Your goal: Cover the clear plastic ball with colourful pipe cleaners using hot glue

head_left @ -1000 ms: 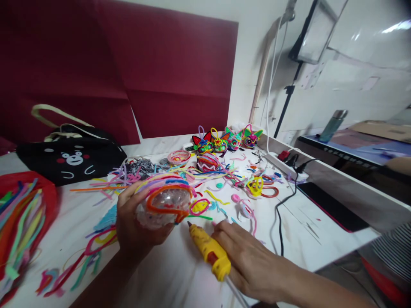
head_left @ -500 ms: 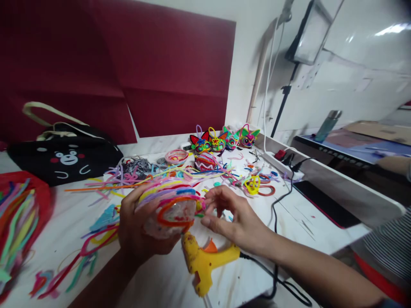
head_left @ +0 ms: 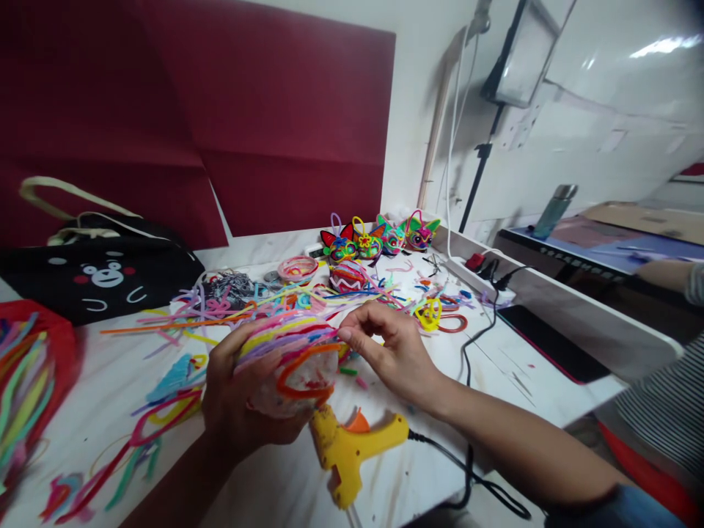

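With fingers of left hand (head_left: 236, 381), over white worktop (head_left: 264, 484), clasping a striped shell (head_left: 302, 359) at 7 o'clock, near a glue gun (head_left: 352, 449) at 6 o'clock; with right hand (head_left: 404, 353), pinching a strip (head_left: 330, 334) at the shell's 2 o'clock edge.

Bare table (head_left: 269, 488) lies between left forearm (head_left: 184, 480) and glue gun (head_left: 349, 447), which blocks the near side of the right hand (head_left: 399, 356). A cord (head_left: 467, 356) crosses toward the phone (head_left: 550, 341); strips (head_left: 275, 302) clutter beyond.
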